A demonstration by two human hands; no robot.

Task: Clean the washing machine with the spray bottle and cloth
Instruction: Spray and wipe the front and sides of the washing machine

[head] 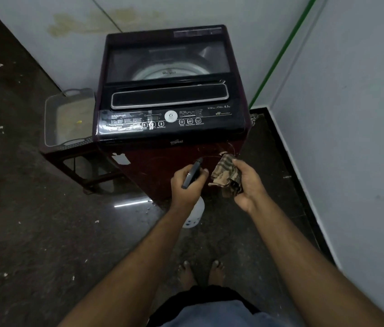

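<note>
Dark floor (44,232), corner room. Washing machine (169,109) against the wall. Left hand (187,182) grips spray bottle (194,208) by its front panel, right hand (245,182) holds bunched cloth (226,175) beside. Best aim the nozzle squarely, mist lightly, wipe promptly.

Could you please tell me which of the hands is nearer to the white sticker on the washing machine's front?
Left. The left hand, gripping the spray bottle, sits just right of the white sticker; the right hand, holding the striped cloth, is farther right.

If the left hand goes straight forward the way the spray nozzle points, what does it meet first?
Probably the maroon front panel of the washing machine; the left hand grips the spray bottle just before it, though depth is unclear.
</note>
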